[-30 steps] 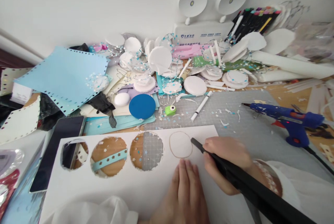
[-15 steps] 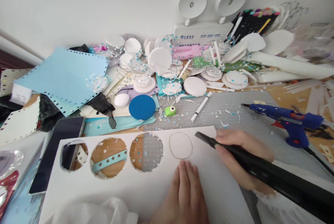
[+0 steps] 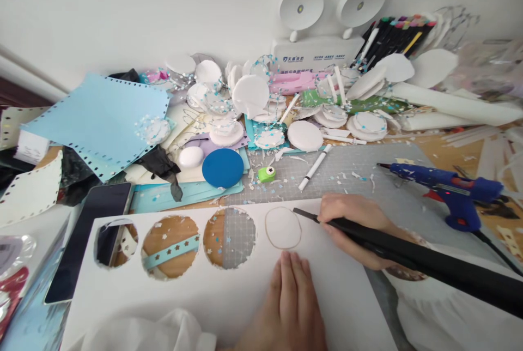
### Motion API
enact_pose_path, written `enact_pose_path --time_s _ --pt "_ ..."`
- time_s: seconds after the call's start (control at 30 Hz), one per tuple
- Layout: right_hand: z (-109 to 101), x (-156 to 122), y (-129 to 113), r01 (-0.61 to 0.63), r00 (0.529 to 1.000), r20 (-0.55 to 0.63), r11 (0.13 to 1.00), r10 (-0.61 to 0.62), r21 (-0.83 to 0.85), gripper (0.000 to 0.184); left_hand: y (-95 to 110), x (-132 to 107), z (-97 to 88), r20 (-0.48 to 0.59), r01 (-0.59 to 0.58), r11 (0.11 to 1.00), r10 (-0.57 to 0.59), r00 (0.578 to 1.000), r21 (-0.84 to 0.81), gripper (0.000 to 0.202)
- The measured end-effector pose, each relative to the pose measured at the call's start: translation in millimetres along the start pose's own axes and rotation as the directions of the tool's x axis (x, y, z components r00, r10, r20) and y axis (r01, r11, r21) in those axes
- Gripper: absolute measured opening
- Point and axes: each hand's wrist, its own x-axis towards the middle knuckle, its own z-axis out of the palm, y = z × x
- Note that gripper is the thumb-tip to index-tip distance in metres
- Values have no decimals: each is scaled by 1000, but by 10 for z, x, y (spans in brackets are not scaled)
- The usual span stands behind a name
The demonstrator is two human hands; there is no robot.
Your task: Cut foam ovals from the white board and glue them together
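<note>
Sheet (image 3: 232, 299) flat under left hand (image 3: 292, 296), tool (image 3: 408, 257) near circle (image 3: 283, 228)

The sheet lies on the near side of the bench (image 3: 445, 150), its far edge close beyond the drawn circle. The left hand rests on it, fingers straight and pressed together, tips just below the circle. The right hand (image 3: 359, 213) pinches the black tool; its tip is just outside the circle's upper right, whether touching the sheet I cannot tell. Three ragged-edged holes (image 3: 170, 246) run leftward, and the sheet's left edge overlaps the phone (image 3: 78, 242). Past the far edge, a strip of grey mat (image 3: 412, 209) carries the punch (image 3: 267, 174) and marker (image 3: 315, 167). Rightward, mat surface separates the right hand from the glue gun (image 3: 449, 183).
</note>
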Motion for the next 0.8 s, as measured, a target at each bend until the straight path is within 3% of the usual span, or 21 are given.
enact_pose_path --time_s 0.27,0.63,0.8 --pt "19 -36 34 -16 1000 24 1000 15 17 19 -12 17 -8 -19 4 1000 -3 1000 12 39" --pt "-5 6 -60 -40 999 -32 997 38 -59 19 -8 28 -8 -22 8 1000 -8 1000 19 38" --pt "34 -44 54 48 998 34 998 -47 -29 18 -9 16 -5 -24 -3 1000 3 1000 19 37"
